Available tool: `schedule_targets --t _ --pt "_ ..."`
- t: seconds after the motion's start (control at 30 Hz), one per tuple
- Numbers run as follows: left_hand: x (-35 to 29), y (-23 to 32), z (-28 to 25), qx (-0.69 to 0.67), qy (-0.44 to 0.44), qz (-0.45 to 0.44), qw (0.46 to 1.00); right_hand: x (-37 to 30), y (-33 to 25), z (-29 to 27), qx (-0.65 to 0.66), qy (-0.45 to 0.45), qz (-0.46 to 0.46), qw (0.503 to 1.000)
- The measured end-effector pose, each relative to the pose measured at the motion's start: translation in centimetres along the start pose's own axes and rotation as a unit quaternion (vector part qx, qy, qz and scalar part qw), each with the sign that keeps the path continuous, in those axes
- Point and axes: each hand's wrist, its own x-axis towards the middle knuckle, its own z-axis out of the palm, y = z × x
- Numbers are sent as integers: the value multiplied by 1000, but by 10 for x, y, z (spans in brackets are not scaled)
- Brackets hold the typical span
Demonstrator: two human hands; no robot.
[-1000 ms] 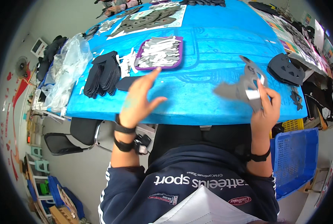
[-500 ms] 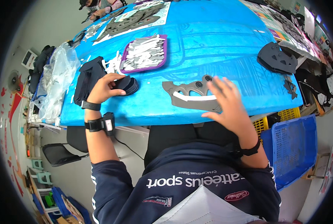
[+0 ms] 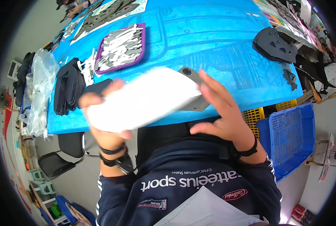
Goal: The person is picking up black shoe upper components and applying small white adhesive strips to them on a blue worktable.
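My left hand point(image 3: 107, 132) is closed on a white sole-shaped piece point(image 3: 141, 101), blurred by motion and tilted above the front of the table. Close to its right end is my right hand point(image 3: 224, 116), fingers spread and thumb apart. Whether a fingertip touches the white piece, I cannot tell. Beneath the white piece lies a grey cut-out foam piece point(image 3: 196, 105) with a black dot, mostly covered. Black sole-shaped pieces point(image 3: 97, 86) show behind my left hand. A taller stack of black pieces point(image 3: 67, 88) stands to their left.
A purple tray point(image 3: 143, 45) heaped with white and grey strips is on the blue table point(image 3: 198, 41). Dark cut-out plates point(image 3: 273, 44) lie at right, a clear plastic bag point(image 3: 42, 90) at left. Blue point(image 3: 286, 115) and yellow crates point(image 3: 252, 118) stand below. Another person point(image 3: 77, 8) is far left.
My left hand has left the black stack, now carrying the white sole-shaped piece toward the right. My right hand has come down slightly left of where it was. The view has shifted.
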Motion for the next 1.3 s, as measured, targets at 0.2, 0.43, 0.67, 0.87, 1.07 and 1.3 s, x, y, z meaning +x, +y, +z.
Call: schedule_targets --t 0.2,0.43,0.67,0.87,1.07,1.3 --pt "-7 -27 16 -149 -110 -171 968 -14 20 -15 91 99 -42 990" --pt "0 -31 9 -68 -169 -214 960 -17 32 -11 92 58 46 993" --pt "6 -38 4 301 -191 -144 923 -13 45 3 -53 -26 67 996" --pt "1 -45 -5 396 -250 -67 881 -9 45 3 -81 -68 156 982" --pt "4 -43 -4 389 -255 -100 880 -9 45 3 -143 -106 136 975" --pt "1 -45 -6 381 -250 -116 883 -11 46 6 -149 -104 128 975"
